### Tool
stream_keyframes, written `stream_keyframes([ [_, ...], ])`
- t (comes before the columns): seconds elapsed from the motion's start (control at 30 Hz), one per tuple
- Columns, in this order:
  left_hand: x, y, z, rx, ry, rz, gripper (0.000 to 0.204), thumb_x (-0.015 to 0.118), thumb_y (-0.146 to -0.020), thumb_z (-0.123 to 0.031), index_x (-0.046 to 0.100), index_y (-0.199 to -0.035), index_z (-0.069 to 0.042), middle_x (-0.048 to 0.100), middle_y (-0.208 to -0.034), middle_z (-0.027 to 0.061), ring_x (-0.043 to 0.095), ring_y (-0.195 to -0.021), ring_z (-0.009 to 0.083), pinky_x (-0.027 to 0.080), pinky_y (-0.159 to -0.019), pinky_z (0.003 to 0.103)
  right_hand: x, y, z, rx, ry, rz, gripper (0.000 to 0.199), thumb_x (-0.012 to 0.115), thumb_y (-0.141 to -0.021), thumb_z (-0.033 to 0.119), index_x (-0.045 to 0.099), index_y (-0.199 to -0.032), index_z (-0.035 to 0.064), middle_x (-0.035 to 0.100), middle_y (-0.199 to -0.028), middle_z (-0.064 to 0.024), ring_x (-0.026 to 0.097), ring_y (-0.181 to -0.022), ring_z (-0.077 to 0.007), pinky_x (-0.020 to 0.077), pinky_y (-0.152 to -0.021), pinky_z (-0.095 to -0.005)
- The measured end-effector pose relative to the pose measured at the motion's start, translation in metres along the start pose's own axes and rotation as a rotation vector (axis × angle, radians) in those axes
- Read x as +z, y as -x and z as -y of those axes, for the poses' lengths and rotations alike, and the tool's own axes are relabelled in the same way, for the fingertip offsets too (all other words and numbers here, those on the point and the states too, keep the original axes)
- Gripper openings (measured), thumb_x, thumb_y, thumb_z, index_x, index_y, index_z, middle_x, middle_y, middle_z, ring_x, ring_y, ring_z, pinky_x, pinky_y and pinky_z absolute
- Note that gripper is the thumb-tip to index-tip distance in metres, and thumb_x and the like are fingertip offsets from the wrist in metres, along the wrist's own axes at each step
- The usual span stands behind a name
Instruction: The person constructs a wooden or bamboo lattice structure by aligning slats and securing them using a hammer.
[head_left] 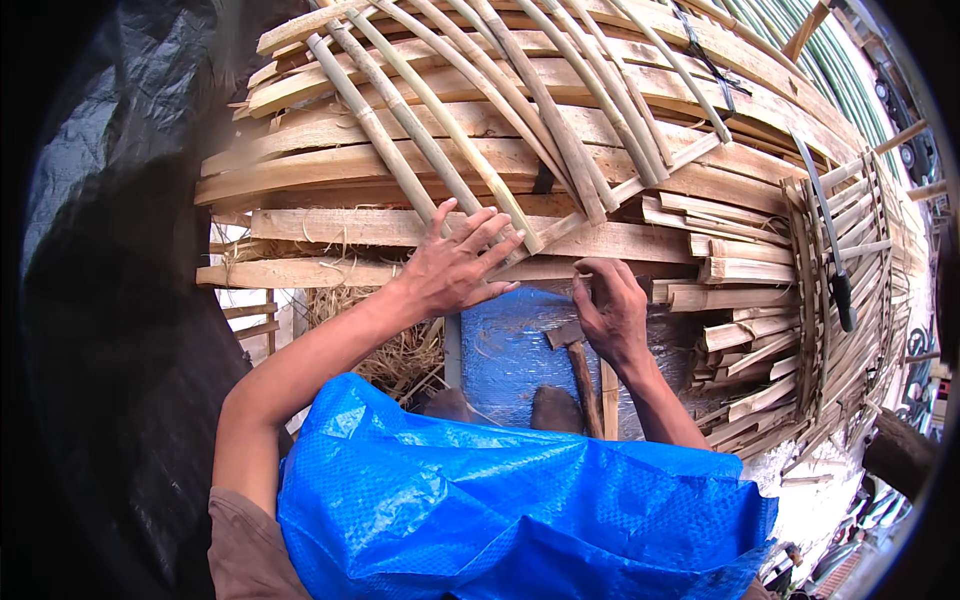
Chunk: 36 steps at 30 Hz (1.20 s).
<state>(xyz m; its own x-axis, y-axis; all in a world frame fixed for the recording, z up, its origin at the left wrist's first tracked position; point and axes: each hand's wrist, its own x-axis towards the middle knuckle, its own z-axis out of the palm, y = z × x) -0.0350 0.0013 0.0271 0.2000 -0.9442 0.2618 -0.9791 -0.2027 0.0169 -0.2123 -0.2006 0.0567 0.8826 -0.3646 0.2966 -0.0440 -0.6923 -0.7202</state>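
My left hand (462, 262) lies with fingers spread over the near ends of several bamboo strips (440, 150), where they meet a slanting cross strip (640, 185). The strips run away from me over a stack of sawn planks (370, 168). To its right, my right hand (612, 308) is raised in front of the nearest planks, its thumb and fingers curled together in a pinch. Whatever it may hold is too small to make out. Below it a hammer (583, 380) with a wooden handle leans over a blue sheet (495, 340).
A blue woven tarp (430, 490) covers my lap. Bundled wood slats (750, 270) are stacked at the right, with a long blade with a black handle (842, 295) beside them. Dark plastic sheeting (120, 300) hangs at the left. Shavings (395, 365) lie under my left arm.
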Motion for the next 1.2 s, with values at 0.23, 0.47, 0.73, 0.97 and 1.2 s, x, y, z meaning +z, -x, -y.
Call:
stream_keyframes([
  [0.23,0.001,-0.006,-0.001,0.001,-0.022,-0.037,0.066,0.064,-0.089,-0.059,0.056,-0.141,-0.019,0.047,-0.147,0.0022,0.041,-0.137,0.0196,0.019,-0.116,0.059,-0.012,0.036,-0.022,0.137,-0.036,-0.071,0.017,0.069,-0.086,0.001,0.067,-0.103,0.0011,0.069,-0.09,-0.0125,0.067,-0.074,-0.0236,0.0538,-0.068,-0.033],
  [0.47,0.004,-0.006,0.0,0.041,-0.087,0.017,0.066,0.069,-0.087,-0.054,0.057,-0.14,-0.017,0.048,-0.15,-0.0035,0.045,-0.135,0.0194,0.02,-0.116,0.059,0.002,0.041,-0.022,0.185,-0.108,-0.034,0.017,0.069,-0.087,0.002,0.067,-0.104,-0.0006,0.07,-0.088,-0.0132,0.068,-0.074,-0.0224,0.0538,-0.069,-0.032],
  [0.73,-0.004,0.015,-0.004,-0.053,0.064,0.006,0.096,0.082,-0.074,-0.049,0.036,-0.153,-0.018,0.035,-0.155,0.008,0.027,-0.146,0.0285,0.018,-0.121,0.057,0.007,0.052,-0.019,0.199,-0.136,0.086,0.016,0.069,-0.087,0.003,0.067,-0.103,0.0003,0.07,-0.088,-0.0149,0.07,-0.076,-0.0249,0.0543,-0.069,-0.0331],
  [0.97,-0.006,0.054,-0.002,-0.093,0.064,-0.045,0.073,0.081,-0.076,-0.034,0.048,-0.138,-0.015,0.049,-0.135,0.0066,0.044,-0.132,0.0246,0.026,-0.115,0.054,0.012,0.067,-0.02,0.25,-0.159,0.123,0.016,0.069,-0.088,0.006,0.067,-0.103,0.0003,0.071,-0.088,-0.0167,0.072,-0.078,-0.0278,0.055,-0.069,-0.0341],
  [1.2,-0.017,0.041,-0.007,-0.078,0.018,0.069,0.065,0.08,-0.072,-0.025,0.055,-0.13,-0.011,0.052,-0.136,0.009,0.044,-0.138,0.0263,0.023,-0.118,0.054,0.015,0.071,-0.017,0.284,-0.163,0.194,0.018,0.071,-0.088,0.01,0.067,-0.103,0.0009,0.071,-0.089,-0.0176,0.071,-0.077,-0.0289,0.055,-0.066,-0.0357],
])
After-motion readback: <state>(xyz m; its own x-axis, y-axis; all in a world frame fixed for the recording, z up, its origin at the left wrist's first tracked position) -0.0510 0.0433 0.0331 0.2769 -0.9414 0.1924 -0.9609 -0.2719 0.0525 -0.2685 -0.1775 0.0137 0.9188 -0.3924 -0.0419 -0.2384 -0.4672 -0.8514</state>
